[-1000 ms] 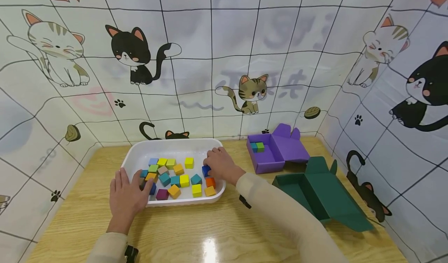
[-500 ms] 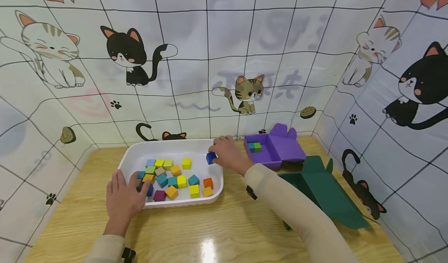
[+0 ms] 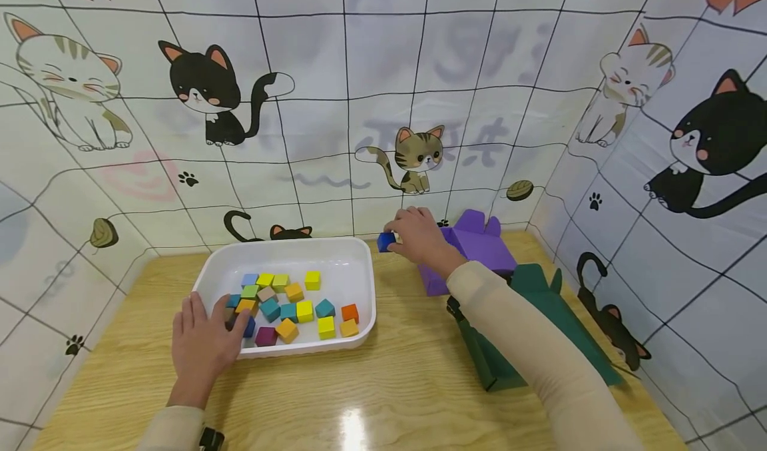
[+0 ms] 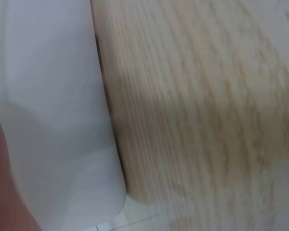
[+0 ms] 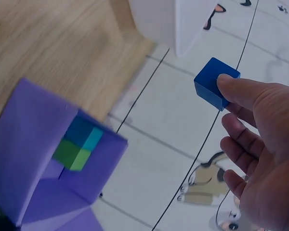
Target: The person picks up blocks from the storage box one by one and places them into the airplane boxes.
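Observation:
My right hand (image 3: pixel 422 239) pinches a dark blue cube (image 3: pixel 385 242) between thumb and fingers, held up just beyond the right edge of the white tray (image 3: pixel 344 258). In the right wrist view the thumb lies on the blue cube's face while the other fingers are loosely bent. My left hand (image 3: pixel 205 339) rests over the tray's near left rim, fingers extended, thumb beside several colored cubes (image 3: pixel 271 310). Right of the tray stands the open purple box (image 3: pixel 433 282), partly behind my right arm. Inside it, in the right wrist view, sit a teal cube (image 5: pixel 81 132) and a green cube (image 5: pixel 73 156).
An open green box (image 3: pixel 494 364) sits on the wooden table (image 3: pixel 407 371) at the right, partly covered by my right sleeve (image 3: pixel 533 338). Behind the table rises a cloth backdrop (image 3: pixel 323 131) printed with cats. The left wrist view shows the tray's outer wall (image 4: pixel 53 86).
My right hand has lifted the dark blue cube out of the tray and carried it right, over the rim toward the purple box. My left hand has stayed on the tray.

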{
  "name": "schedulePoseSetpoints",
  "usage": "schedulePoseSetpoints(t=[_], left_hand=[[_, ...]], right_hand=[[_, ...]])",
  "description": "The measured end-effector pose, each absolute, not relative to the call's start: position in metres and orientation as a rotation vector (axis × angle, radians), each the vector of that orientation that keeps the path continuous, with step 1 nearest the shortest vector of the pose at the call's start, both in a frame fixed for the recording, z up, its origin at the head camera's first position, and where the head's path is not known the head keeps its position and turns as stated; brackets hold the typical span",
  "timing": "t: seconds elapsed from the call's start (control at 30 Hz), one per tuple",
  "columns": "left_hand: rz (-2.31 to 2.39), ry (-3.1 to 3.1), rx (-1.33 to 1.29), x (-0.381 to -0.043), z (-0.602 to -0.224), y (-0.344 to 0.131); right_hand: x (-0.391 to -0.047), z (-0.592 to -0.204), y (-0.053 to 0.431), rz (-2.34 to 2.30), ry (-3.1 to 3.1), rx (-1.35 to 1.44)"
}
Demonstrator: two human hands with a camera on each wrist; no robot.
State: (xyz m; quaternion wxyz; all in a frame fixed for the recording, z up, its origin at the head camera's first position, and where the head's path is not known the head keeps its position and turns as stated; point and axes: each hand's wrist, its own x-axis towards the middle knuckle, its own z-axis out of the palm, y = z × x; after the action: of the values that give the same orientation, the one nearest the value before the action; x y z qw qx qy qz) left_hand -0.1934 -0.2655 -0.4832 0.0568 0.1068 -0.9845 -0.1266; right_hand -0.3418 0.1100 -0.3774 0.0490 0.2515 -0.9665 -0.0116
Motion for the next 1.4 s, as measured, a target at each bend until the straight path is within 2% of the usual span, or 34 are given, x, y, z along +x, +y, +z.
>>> schedulePoseSetpoints(t=[0.2, 0.53, 0.93, 1.4], left_hand=[[-0.389, -2.983, 0.325, -0.192, -0.482, -0.268], [-0.388, -2.98, 0.327, -0.194, -0.484, -0.27], [-0.369, -2.967, 0.334, -0.196, -0.487, -0.27], [-0.361, -2.944, 0.338, -0.196, -0.487, -0.27]], right_hand=[[-0.358, -0.375, 0.14, -0.043, -2.958, 0.674], [-0.381, -0.397, 0.183, -0.168, -3.061, 0.498], [-0.395, -0.41, 0.192, -0.361, -3.105, 0.419], [-0.402, -0.437, 0.198, -0.456, -3.088, 0.461]])
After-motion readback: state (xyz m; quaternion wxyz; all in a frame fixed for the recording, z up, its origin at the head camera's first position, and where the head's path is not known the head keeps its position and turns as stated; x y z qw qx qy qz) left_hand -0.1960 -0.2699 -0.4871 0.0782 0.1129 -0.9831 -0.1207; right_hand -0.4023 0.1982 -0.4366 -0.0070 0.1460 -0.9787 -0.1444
